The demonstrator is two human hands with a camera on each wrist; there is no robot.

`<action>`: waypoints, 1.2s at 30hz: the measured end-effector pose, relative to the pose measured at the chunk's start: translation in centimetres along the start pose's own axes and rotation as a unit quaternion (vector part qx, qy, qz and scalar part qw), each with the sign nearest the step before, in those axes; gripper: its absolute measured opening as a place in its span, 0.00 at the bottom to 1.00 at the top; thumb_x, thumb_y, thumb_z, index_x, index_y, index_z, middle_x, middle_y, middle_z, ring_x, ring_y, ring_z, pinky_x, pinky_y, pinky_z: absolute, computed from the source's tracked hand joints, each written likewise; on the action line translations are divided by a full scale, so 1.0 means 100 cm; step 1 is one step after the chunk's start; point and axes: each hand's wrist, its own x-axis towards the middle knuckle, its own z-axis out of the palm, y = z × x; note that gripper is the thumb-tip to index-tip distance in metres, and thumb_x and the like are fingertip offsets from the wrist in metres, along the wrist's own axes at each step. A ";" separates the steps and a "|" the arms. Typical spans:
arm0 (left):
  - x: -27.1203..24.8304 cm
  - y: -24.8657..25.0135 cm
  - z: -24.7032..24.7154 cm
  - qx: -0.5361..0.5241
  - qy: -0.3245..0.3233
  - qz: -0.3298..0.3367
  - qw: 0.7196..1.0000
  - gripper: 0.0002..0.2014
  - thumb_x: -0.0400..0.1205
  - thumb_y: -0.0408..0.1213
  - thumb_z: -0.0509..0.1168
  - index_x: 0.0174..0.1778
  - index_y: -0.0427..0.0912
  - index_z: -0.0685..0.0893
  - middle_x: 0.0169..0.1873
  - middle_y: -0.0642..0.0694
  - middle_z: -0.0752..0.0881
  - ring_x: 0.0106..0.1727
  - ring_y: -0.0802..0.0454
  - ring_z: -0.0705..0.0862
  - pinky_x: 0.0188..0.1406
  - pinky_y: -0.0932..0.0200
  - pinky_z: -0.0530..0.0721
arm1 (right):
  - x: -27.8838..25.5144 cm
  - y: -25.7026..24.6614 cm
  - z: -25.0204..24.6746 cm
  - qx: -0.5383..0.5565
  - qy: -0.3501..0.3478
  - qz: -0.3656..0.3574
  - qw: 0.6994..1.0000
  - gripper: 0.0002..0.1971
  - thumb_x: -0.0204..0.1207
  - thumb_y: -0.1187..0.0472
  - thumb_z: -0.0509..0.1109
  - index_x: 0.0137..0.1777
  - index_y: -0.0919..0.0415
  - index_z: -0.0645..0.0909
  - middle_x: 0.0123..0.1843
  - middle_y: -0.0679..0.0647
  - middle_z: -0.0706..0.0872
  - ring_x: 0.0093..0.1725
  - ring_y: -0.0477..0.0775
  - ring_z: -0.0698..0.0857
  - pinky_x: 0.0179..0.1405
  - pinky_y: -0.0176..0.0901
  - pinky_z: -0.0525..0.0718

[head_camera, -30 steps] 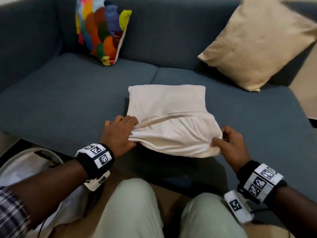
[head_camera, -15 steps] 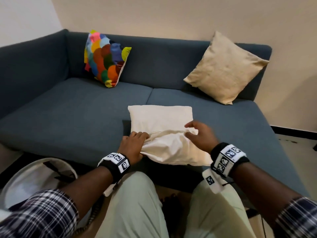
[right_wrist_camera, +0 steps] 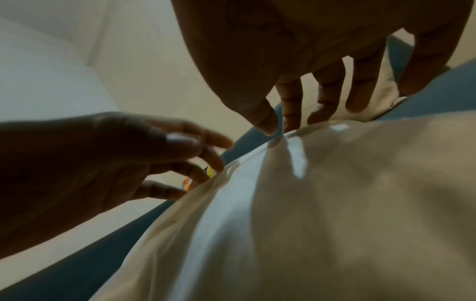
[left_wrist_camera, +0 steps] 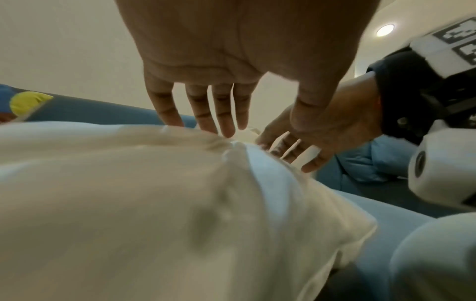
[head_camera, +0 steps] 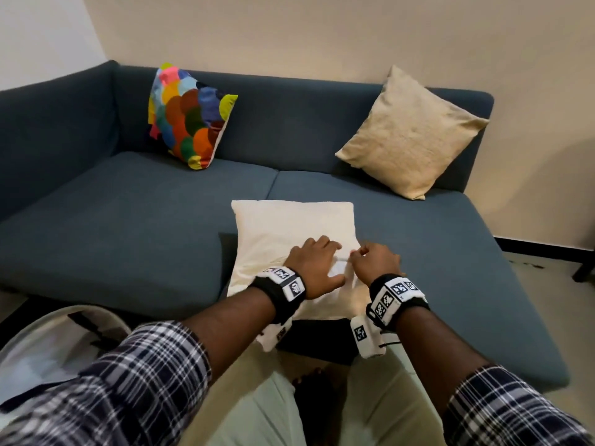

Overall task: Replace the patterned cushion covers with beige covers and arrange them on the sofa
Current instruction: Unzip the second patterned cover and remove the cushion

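A cushion in a beige cover (head_camera: 289,226) lies flat at the front of the blue sofa seat (head_camera: 128,220). White inner cushion (left_wrist_camera: 273,173) shows at the cover's open edge, between my hands. My left hand (head_camera: 317,262) rests on top of the cover with straight, spread fingers (left_wrist_camera: 221,122). Just to its right, my right hand (head_camera: 375,263) has thumb and forefinger together on a raised fold of the cover's edge (right_wrist_camera: 283,136). A patterned cushion (head_camera: 190,117) leans on the backrest at the left. A finished beige cushion (head_camera: 412,133) leans at the right.
A white basket (head_camera: 48,342) stands on the floor at my lower left, beside my knee. A dark furniture leg (head_camera: 584,272) stands on the floor at the far right. The wall runs behind the sofa.
Both hands have left the cushion's near corners and come together on its right side. The left hand has let go of the bunched cover and now lies flat. My head has lifted.
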 end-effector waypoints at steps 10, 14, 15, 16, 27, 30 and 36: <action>0.037 0.048 0.041 -0.001 -0.020 -0.112 0.994 0.24 0.80 0.52 0.67 0.67 0.42 0.77 0.66 0.41 0.72 0.66 0.37 0.75 0.56 0.42 0.78 | 0.018 0.039 0.025 0.312 -0.078 0.070 0.944 0.12 0.76 0.66 0.70 0.59 0.60 0.86 0.49 0.56 0.89 0.52 0.57 0.87 0.49 0.42 0.80; 0.036 0.041 0.046 0.056 0.010 -0.091 0.994 0.22 0.76 0.55 0.71 0.63 0.51 0.80 0.62 0.46 0.77 0.65 0.40 0.73 0.57 0.43 0.71 | 0.017 0.041 0.030 0.377 -0.066 0.117 0.916 0.02 0.68 0.66 0.71 0.37 0.60 0.85 0.36 0.57 0.86 0.37 0.59 0.82 0.34 0.41 0.77; 0.036 0.041 0.047 0.066 0.021 -0.086 0.994 0.20 0.75 0.54 0.71 0.61 0.52 0.80 0.60 0.47 0.77 0.64 0.40 0.72 0.55 0.44 0.69 | 0.017 0.041 0.032 0.392 -0.060 0.131 0.909 0.02 0.69 0.65 0.71 0.38 0.61 0.85 0.37 0.59 0.87 0.38 0.60 0.83 0.35 0.43 0.79; 0.035 0.041 0.048 0.070 0.028 -0.082 0.994 0.18 0.75 0.53 0.71 0.59 0.53 0.80 0.60 0.47 0.78 0.63 0.41 0.72 0.54 0.45 0.68 | 0.018 0.041 0.035 0.403 -0.045 0.139 0.903 0.02 0.71 0.63 0.72 0.39 0.61 0.84 0.39 0.59 0.88 0.39 0.61 0.85 0.38 0.46 0.82; 0.041 0.035 0.050 -0.034 0.028 -0.050 0.998 0.09 0.77 0.48 0.68 0.49 0.52 0.89 0.51 0.50 0.87 0.57 0.44 0.82 0.58 0.50 0.77 | 0.021 0.048 0.049 0.487 -0.010 0.220 0.845 0.04 0.64 0.60 0.76 0.32 0.60 0.85 0.34 0.57 0.87 0.40 0.60 0.84 0.48 0.57 0.85; 0.047 0.037 0.050 -0.044 0.042 -0.075 0.995 0.10 0.79 0.48 0.65 0.46 0.51 0.90 0.48 0.51 0.89 0.56 0.43 0.84 0.57 0.50 0.78 | 0.022 0.056 0.056 0.536 0.007 0.233 0.811 0.07 0.53 0.56 0.76 0.26 0.60 0.88 0.33 0.56 0.90 0.39 0.59 0.86 0.50 0.60 0.87; 0.055 0.047 0.053 -0.034 0.032 -0.090 0.995 0.07 0.79 0.50 0.63 0.48 0.53 0.82 0.45 0.52 0.89 0.54 0.45 0.85 0.56 0.47 0.69 | 0.007 0.049 0.038 0.584 -0.005 0.225 0.780 0.11 0.63 0.68 0.70 0.33 0.55 0.94 0.44 0.60 0.94 0.45 0.63 0.91 0.51 0.57 0.89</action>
